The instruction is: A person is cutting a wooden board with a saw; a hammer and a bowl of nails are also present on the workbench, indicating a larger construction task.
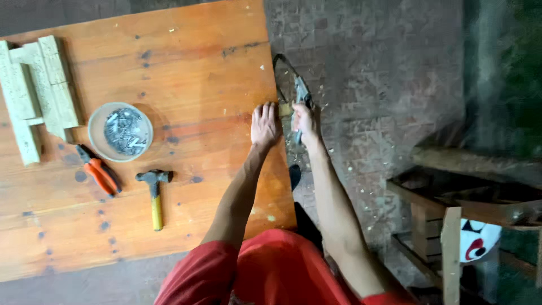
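Block [285,109] is pinned flat at the tabletop [186,68] edge by the open left hand [264,124]; saw [301,96] is gripped by the right hand [305,121].

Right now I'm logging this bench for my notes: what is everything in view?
Table: one, orange-brown wood, left.
Wood blocks: several, pale, table's far-left.
Bowl of nails: one, clear, beside the blocks.
Pliers: one, orange handles, below the bowl.
Hammer: one, yellow handle, mid-table.
Small wood piece: one, tan, table's right edge.
Saw: one, blue-grey, at that piece.
Wooden frame: one, brown, right.
Left hand: pressing the table edge.
Right hand: gripping the saw.
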